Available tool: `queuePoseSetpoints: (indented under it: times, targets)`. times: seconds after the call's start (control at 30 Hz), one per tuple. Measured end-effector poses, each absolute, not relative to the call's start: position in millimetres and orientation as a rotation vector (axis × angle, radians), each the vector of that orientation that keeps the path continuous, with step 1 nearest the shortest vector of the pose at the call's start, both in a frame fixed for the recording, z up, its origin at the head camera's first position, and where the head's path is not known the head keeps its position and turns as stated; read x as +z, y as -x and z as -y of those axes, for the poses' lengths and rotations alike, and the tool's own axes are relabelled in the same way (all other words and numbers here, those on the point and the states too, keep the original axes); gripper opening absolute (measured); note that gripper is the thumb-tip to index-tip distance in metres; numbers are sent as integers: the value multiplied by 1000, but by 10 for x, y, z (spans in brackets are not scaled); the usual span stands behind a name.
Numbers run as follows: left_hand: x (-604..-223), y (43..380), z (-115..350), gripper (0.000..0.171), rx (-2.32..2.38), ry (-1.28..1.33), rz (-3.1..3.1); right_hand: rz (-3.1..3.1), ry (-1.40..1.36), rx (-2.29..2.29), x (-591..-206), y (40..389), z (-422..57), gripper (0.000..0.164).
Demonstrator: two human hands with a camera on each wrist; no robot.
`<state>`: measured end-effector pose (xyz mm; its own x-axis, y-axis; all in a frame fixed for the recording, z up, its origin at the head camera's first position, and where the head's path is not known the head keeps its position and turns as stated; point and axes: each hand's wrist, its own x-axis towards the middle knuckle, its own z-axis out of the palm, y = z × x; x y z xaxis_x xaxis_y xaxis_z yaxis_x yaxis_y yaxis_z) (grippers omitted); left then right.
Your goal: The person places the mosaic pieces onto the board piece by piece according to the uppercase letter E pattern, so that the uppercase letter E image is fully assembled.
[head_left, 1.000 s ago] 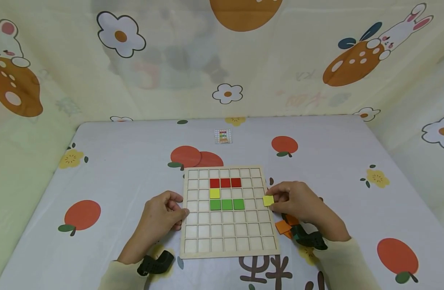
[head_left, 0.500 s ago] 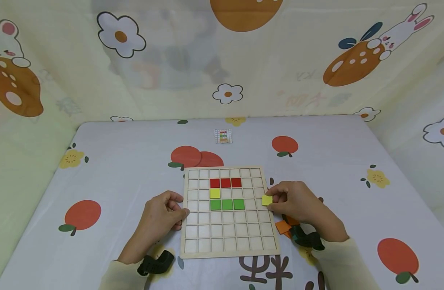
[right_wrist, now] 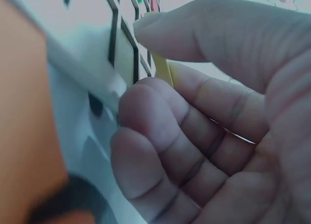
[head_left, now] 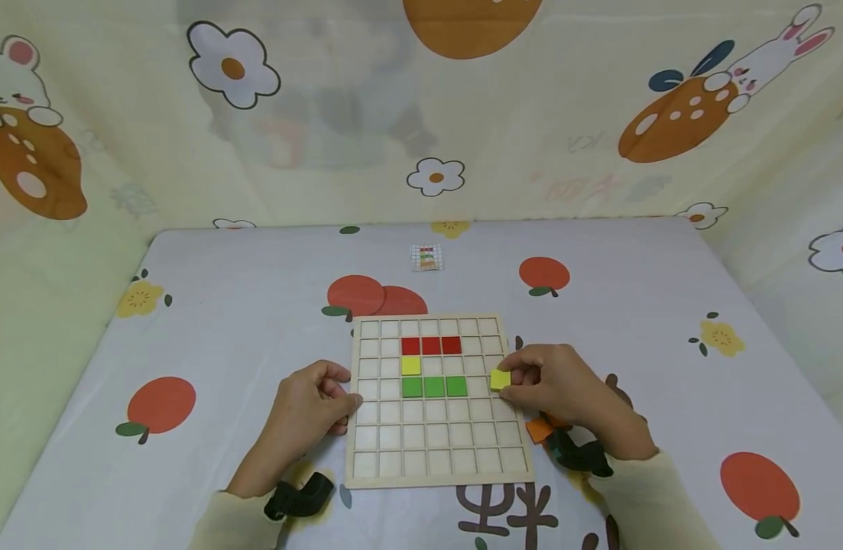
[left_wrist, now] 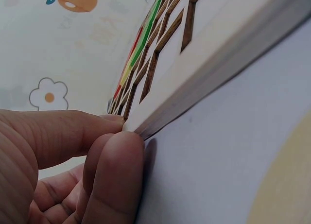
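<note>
A wooden grid board [head_left: 438, 479] lies on the table, with red tiles [head_left: 431, 346], one yellow tile [head_left: 410, 366] and green tiles [head_left: 434, 387] set in its cells. At the board's left edge, my left hand [head_left: 304, 405] grips the frame between thumb and fingers; the left wrist view shows the fingertips [left_wrist: 119, 158] against the rim. Over the right side of the board, my right hand [head_left: 562, 386] pinches a loose yellow square tile [head_left: 500, 380]. In the right wrist view that tile [right_wrist: 163, 71] is partly hidden between thumb and fingers.
Orange tiles [head_left: 539, 429] lie beside the board's lower right, partly hidden under the right wrist and its black strap [head_left: 579, 452]. Farther back on the patterned tablecloth [head_left: 242, 305] is a small card [head_left: 427, 257] printed with a coloured grid.
The right hand has moved slightly left, carrying the yellow tile from the board's right rim a little farther over the cells. My left hand keeps its place. The head view has shifted slightly.
</note>
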<state>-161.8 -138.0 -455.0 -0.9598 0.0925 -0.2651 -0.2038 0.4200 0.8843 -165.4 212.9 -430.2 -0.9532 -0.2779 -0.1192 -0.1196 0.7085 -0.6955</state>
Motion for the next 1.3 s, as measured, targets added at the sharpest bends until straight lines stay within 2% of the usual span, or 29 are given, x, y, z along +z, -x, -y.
queuePoseSetpoints:
  times: [1.0,1.3]
  targets:
    - [-4556,1637,1358,28,1532,102,-2428,-2654,624,-1122,-4353,1597,-1459,21]
    - [-4571,1630,1371,28,1547,106,-2422,-2679,596,-1060,-4373,1566,-1279,21]
